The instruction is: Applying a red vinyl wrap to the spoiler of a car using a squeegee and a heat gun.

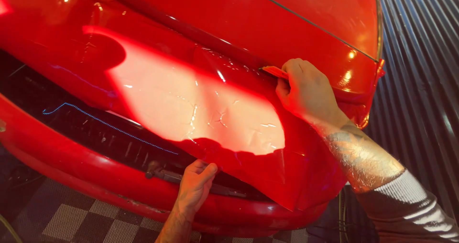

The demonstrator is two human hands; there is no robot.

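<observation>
One sheet of red film (201,104) lies loosely over the car's red bumper (95,176), creased at its middle. The right hand (308,92) grips one orange squeegee (273,71), pressing the film's upper edge into the panel seam. The left hand (196,185) pinches the lower edge taut. Smoothing the creases likely calls for steady tension.

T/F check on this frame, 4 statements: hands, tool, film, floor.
1. The right hand presses an orange squeegee against the panel seam. True.
2. The left hand rests on the floor. False: it grips the lower edge of the red film at the grille opening.
3. The film lies perfectly smooth. False: creases show in its lit middle.
4. The floor has a checkered pattern. True.
</observation>
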